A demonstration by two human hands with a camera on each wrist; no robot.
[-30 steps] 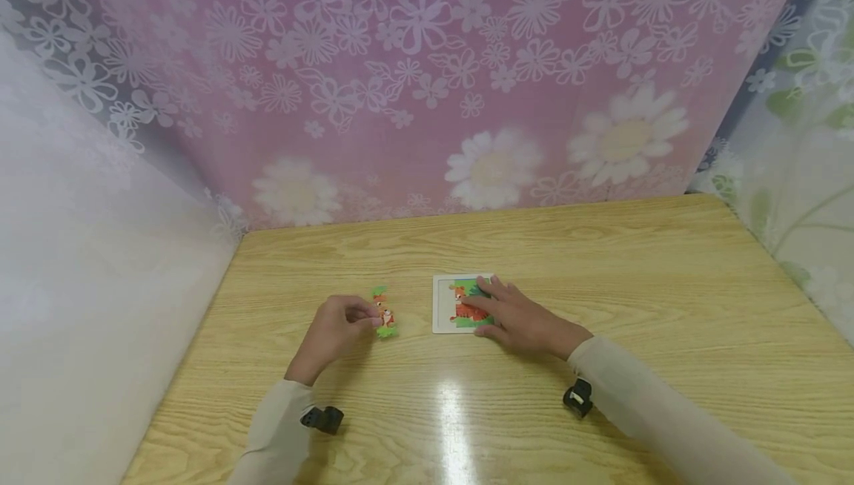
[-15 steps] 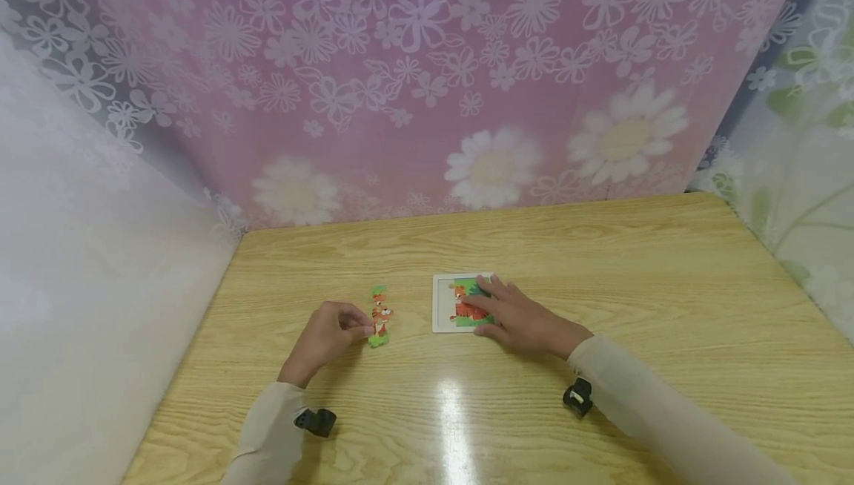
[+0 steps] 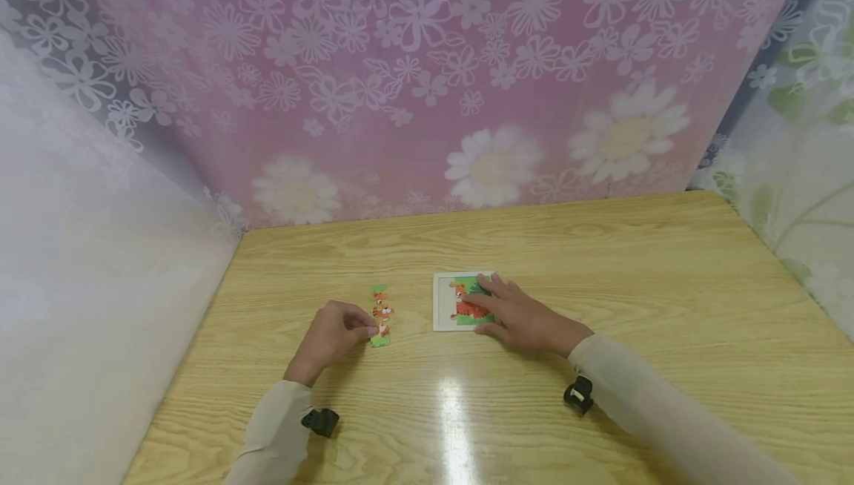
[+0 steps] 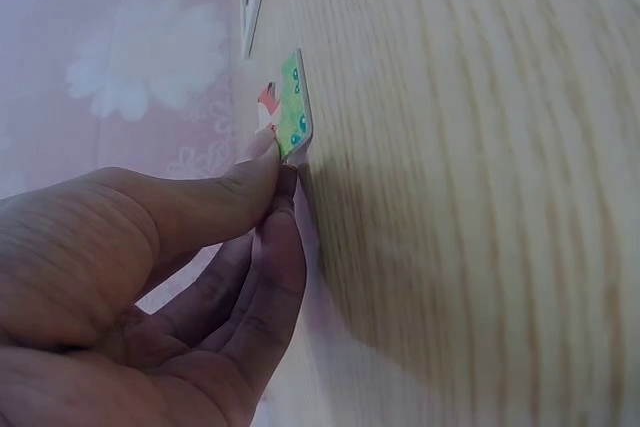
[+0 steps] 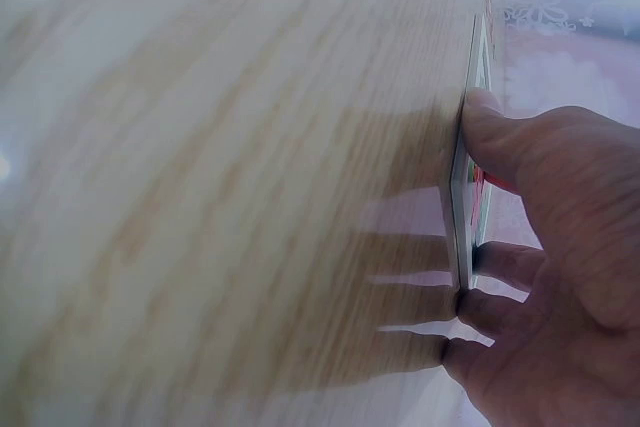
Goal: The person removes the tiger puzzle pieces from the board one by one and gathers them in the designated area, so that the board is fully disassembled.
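Note:
My left hand (image 3: 331, 337) pinches the lower puzzle piece (image 3: 381, 340) by its near left edge, thumb on top. In the left wrist view this puzzle piece (image 4: 293, 107) is thin, green with red and white print, and leans close over the table. It lines up in a column with other pieces (image 3: 382, 298) showing an orange tiger's face. My right hand (image 3: 523, 316) rests with spread fingers on a white-framed puzzle tray (image 3: 438, 314). Pieces with an orange and red animal on green (image 3: 460, 317) fill the tray's visible right part; its left strip shows bare backing.
Both hands work on a light wood-grain table (image 3: 634, 262). A pink flowered backdrop (image 3: 400, 99) rises behind it, with pale flowered cloth on each side. Black cameras (image 3: 321, 421) sit at both wrists.
The left hand first drew back left and nearer with the lower pieces, then shifted slightly right. The column now stands straighter. The right hand and tray have stayed put.

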